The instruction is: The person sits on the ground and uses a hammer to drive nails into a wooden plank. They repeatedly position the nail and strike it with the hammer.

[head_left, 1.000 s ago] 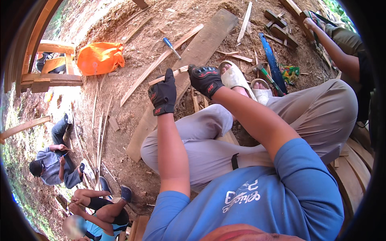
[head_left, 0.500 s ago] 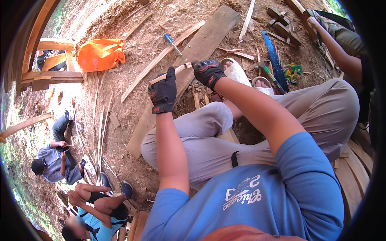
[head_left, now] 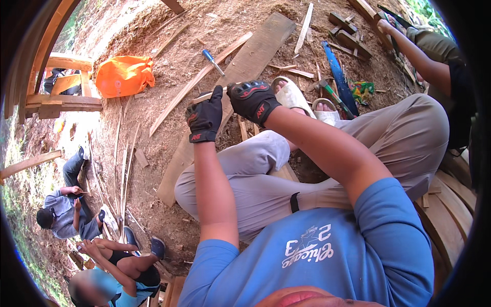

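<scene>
My left hand [head_left: 205, 116], in a black glove, is closed around a thin pale wooden strip [head_left: 203, 96], with its thumb up along it. My right hand [head_left: 254, 100], gloved the same way, is closed close beside it, at the strip's other end. Its fingers hide that end and anything else within them. Both hands are over a long flat plank [head_left: 263, 46] on the ground, in front of my crossed legs. Just beyond them lies a blue-handled tool [head_left: 208, 56] with a slim metal shaft, its tip by the plank.
A green-handled hammer [head_left: 335, 94] and a long blue strip [head_left: 337, 74] lie right of my sandalled feet. An orange bag [head_left: 124, 77] rests by a wooden frame [head_left: 64, 102]. Two people sit at left, another at far right. Wood offcuts [head_left: 350, 41] and slats [head_left: 123, 176] lie about.
My right hand has come leftward, nearer my left, so less of the strip shows between them. The whole view has shifted slightly.
</scene>
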Tool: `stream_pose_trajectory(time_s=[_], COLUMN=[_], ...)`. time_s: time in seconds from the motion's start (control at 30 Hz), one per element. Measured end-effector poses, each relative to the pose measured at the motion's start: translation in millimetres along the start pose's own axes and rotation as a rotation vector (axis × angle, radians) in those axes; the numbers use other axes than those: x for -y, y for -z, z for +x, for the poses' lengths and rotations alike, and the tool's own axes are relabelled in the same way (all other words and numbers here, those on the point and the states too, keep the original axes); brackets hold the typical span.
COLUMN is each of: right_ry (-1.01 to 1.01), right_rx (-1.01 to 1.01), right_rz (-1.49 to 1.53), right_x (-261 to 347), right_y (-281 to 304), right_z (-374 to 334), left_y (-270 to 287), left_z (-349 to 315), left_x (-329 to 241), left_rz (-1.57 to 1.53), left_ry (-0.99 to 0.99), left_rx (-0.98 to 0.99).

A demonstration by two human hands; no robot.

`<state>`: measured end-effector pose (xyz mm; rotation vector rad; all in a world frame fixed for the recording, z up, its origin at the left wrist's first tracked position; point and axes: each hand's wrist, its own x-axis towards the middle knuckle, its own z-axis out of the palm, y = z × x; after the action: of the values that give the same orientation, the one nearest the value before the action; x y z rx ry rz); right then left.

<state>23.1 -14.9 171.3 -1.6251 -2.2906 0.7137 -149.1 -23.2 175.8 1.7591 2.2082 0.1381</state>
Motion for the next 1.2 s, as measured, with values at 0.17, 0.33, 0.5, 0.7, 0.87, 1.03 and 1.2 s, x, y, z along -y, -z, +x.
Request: stream_pose_trajectory(time_s=[0.17, 0.33, 0.5, 0.7, 0.87, 1.03, 1.2], right_ry=[0.029, -0.01, -0.248, -0.248, -0.337, -0.289, -0.233], right_rx=[-0.059, 0.177, 0.076, 0.253, 0.399, 0.234, 0.315], right_rz=[-0.031, -0.21, -0.185, -0.121, -0.166, 0.001, 0.081], right_x=[-14, -35, -86, -57, -67, -81, -61], right_y=[-27, -28, -63, -43, -17, -11, -17], right_z=[-2, 22, 29, 16, 20, 14, 16], left_y=[-13, -10, -1, 25, 14, -9, -36], left_z=[-3, -1, 7, -3, 4, 32, 46], left_x=[11, 13, 22, 17, 38, 69, 77], left_rz=[-0.073, -0.093, -0.198, -0.153, -0.286, -1.051, -1.078], left_ry=[-0.067, -0.055, -0.082, -0.048, 0.116, 0.371, 0.411], left_rx=[-0.091, -0.092, -0.293, -0.204, -0.172, 0.263, 0.469])
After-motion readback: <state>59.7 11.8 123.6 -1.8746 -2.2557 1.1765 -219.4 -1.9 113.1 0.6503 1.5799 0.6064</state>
